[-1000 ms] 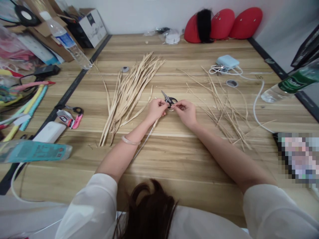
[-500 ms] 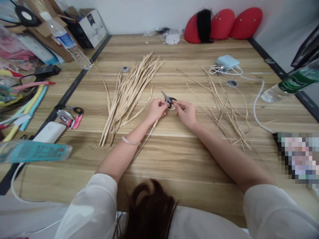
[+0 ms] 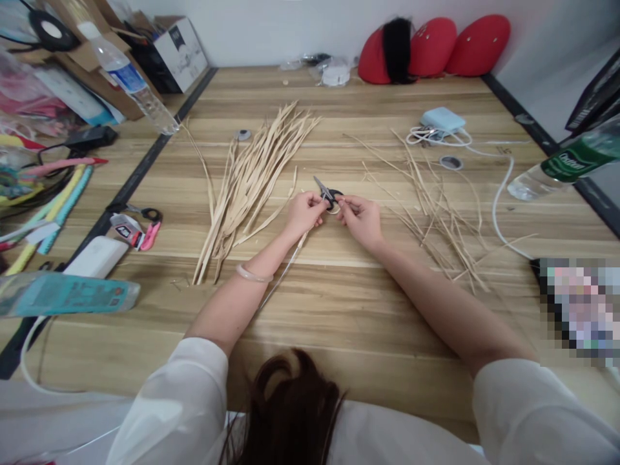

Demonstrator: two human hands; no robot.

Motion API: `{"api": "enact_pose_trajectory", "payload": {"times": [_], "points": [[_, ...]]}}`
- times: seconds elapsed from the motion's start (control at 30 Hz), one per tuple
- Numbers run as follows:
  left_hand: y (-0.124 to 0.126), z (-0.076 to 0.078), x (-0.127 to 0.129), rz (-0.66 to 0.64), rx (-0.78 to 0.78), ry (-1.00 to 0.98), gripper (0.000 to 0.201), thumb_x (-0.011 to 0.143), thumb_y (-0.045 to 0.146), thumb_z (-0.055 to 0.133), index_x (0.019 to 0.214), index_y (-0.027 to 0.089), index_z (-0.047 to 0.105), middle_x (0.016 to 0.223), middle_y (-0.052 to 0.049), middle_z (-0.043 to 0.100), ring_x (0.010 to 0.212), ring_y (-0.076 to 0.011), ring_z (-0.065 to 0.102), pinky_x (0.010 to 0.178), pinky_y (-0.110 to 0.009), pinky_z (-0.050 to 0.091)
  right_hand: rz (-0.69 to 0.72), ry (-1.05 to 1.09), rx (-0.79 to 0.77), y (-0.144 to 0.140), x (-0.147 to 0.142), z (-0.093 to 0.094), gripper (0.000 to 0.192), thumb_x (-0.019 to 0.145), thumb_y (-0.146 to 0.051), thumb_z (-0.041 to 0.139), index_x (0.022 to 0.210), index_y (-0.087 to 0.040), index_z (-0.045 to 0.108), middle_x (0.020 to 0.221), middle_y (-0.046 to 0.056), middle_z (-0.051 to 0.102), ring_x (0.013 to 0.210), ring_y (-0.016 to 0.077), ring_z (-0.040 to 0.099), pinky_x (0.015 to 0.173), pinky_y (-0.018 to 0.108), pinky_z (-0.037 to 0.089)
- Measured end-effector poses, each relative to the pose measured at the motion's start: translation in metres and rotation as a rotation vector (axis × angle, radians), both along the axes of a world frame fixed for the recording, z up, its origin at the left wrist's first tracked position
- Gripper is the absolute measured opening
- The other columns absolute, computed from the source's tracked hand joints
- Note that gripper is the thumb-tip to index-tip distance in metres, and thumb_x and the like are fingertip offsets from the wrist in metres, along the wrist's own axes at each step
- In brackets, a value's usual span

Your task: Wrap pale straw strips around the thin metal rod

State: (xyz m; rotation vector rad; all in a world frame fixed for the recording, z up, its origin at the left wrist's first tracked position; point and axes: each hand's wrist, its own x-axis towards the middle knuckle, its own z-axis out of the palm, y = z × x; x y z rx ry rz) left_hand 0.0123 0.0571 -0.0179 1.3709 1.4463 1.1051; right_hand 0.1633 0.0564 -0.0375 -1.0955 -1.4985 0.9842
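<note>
White script on green bottle label [image 3: 574,160], unreadable

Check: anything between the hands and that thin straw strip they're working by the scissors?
Nothing visible. Left hand and right hand both already pinch the strip. The scissors lie just behind on the table, not between.

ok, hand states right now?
Left hand: closed, pinching a straw strip.
Right hand: closed, pinching the same strip by the scissors.

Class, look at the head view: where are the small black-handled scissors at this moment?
The scissors lie mid-table just beyond the fingertips of the left hand and right hand, between the straw bundle and the loose strips.
</note>
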Motion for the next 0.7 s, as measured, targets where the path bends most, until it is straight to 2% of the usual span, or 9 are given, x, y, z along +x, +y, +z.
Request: {"api": "enact_pose_trajectory", "payload": {"times": [0.2, 0.4, 0.7], "points": [[-0.002, 0.0037, 0.002, 0.007, -0.028, -0.015, 0.014, 0.076, 0.024, 0.063, 0.07, 0.015, 0.055, 0.048, 0.005, 0.052, 0.036, -0.0066, 0.049, 0.038, -0.018, 0.036, 0.009, 0.016, -0.003, -0.0004, -0.0001, 0.0002, 0.04, 0.082, -0.046, 0.057, 0.098, -0.012, 0.069, 0.062, 0.002, 0.065, 0.049, 0.0087, 0.053, 0.05, 0.023, 0.043], [-0.0005, 0.0005, 0.0008, 0.0, -0.014, -0.002, 0.016, 0.076, 0.026, 0.064, 0.069, 0.015, 0.054, 0.048, 0.005, 0.053, 0.036, -0.0071, 0.05, 0.038, -0.018, 0.037, 0.009, -0.014, 0.009, 0.0003, 0.0012, -0.0008, 0.04, 0.083, -0.045, 0.056, 0.1, -0.012, 0.069, 0.055, 0.0, 0.061, 0.047, 0.0094, 0.053, 0.05, 0.024, 0.042], [-0.0004, 0.001, 0.0009, -0.001, -0.013, -0.005, 0.016, 0.076, 0.026, 0.064, 0.069, 0.015, 0.054, 0.048, 0.005, 0.053, 0.035, -0.0069, 0.05, 0.038, -0.018, 0.036, 0.01, 0.017, 0.016, -0.0004, -0.0004, 0.0003, 0.036, 0.082, -0.041, 0.057, 0.098, -0.012, 0.069, 0.066, 0.004, 0.067, 0.057, 0.011, 0.06, 0.057, 0.025, 0.048]]}}
